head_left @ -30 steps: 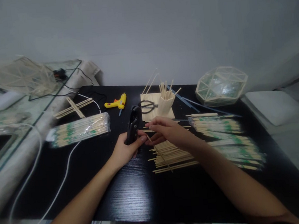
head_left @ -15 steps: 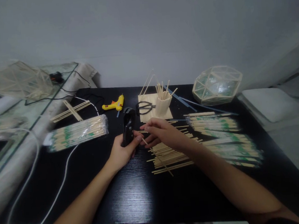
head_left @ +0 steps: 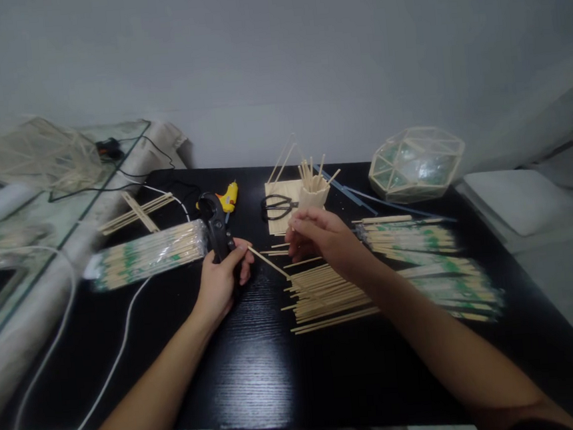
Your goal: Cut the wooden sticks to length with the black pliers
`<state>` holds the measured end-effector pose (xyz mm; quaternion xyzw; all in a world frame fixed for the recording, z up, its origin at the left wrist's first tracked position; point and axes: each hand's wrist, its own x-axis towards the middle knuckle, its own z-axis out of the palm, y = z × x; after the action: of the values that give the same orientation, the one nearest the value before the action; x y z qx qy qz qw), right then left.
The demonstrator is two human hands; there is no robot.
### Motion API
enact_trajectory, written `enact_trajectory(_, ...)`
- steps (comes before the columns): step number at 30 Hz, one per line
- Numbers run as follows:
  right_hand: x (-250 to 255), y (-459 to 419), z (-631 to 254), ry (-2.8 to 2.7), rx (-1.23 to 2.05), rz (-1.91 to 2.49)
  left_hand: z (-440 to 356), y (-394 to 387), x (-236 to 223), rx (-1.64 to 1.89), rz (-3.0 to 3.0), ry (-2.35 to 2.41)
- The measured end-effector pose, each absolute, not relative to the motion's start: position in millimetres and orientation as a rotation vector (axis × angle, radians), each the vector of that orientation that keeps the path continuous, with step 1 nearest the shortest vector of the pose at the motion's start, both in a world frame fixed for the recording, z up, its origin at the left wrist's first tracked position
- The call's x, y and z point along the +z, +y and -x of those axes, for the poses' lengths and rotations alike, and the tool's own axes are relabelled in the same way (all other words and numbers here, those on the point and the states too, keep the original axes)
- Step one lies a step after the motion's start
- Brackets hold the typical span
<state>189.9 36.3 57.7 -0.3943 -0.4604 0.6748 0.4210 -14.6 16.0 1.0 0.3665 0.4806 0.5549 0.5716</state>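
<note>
My left hand (head_left: 219, 278) is closed round a black hand tool with a rounded head (head_left: 216, 226), pliers-like or cutter-like. A thin wooden stick (head_left: 269, 262) sticks out from its thumb and fingers, slanting down to the right over a pile of loose sticks (head_left: 326, 295). My right hand (head_left: 323, 238) hovers above the pile's far side, just in front of a wooden cup of sticks (head_left: 315, 196). Its fingers are curled together with the thumb; anything between them is too small or hidden to make out.
Black-handled scissors (head_left: 278, 207) rest on a wooden board (head_left: 287, 225). A yellow glue gun (head_left: 229, 197) lies behind my left hand. Plastic-wrapped stick bundles lie left (head_left: 149, 254) and right (head_left: 409, 238). A faceted stick-framed form (head_left: 417, 165) stands back right; a white cable (head_left: 126, 336) loops left.
My left hand has shifted left and slightly up with the black tool and the stick. My right hand has moved right and up, away from the stick's end, its fingers curling in.
</note>
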Motion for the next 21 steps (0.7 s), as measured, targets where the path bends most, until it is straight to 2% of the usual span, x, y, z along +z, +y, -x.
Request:
enact_trajectory(15, 57, 37, -193, -1.320, 1.546, 1.058, 15, 17, 2, 1.302, -0.834, 1.186)
enact_trajectory(21, 61, 58, -229, -1.264, 1.240, 1.186, 15, 17, 1, 1.300, -0.826, 1.199)
